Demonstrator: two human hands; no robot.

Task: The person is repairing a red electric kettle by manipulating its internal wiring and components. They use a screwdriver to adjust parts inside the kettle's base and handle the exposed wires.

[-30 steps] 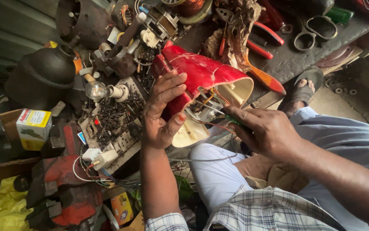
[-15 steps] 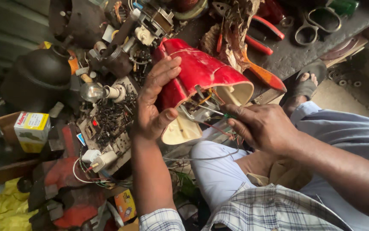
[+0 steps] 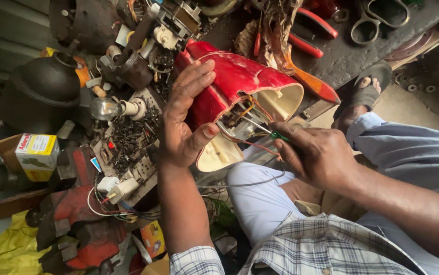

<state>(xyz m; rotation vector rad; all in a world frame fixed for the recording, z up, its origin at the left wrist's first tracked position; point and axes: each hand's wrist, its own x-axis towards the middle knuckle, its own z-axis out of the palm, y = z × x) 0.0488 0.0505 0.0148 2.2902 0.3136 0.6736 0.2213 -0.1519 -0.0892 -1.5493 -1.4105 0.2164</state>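
While my left hand (image 3: 181, 119) clasps the red casing (image 3: 235, 84), my right hand (image 3: 316, 155) pinches a green-handled screwdriver (image 3: 265, 130) into its open underside.

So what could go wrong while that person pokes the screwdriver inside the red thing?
The screwdriver tip sits among thin orange wires in the open red appliance housing; a slip might nick or pull one loose. The left hand grips the housing right beside the opening, so a slipping tip could jab its thumb. The housing is propped over the lap, not a flat surface, so it may shift while the right hand pushes.
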